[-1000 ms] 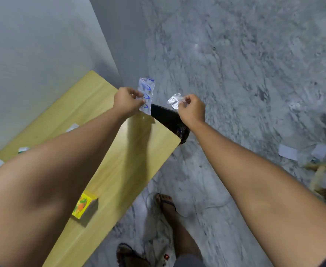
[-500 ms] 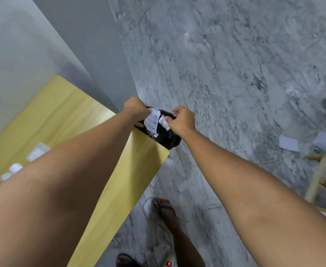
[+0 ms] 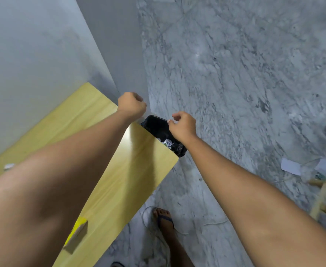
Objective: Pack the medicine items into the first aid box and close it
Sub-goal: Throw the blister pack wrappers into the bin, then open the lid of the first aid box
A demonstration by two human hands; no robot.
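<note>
Both my arms reach past the far corner of the yellow wooden table (image 3: 131,170). My left hand (image 3: 132,105) is curled into a loose fist with nothing visible in it. My right hand (image 3: 183,126) hovers over a black bin (image 3: 158,128) lined with a black bag, its fingers slightly apart and empty. Crumpled silvery wrappers (image 3: 168,142) lie inside the bin. A small yellow box (image 3: 76,234) stands on the table near me. The first aid box is out of view.
Small white items (image 3: 8,166) lie at the table's left edge. The marble floor (image 3: 235,74) holds paper scraps (image 3: 291,166) and a wooden frame (image 3: 322,197) at right. My sandalled foot (image 3: 164,220) and a white cable (image 3: 146,218) are below the table corner. A grey wall (image 3: 33,54) stands left.
One second ago each hand held a wrapper above the bin. They lowered them into the bin, and now both hands have lifted away empty, with the wrappers lying inside.
</note>
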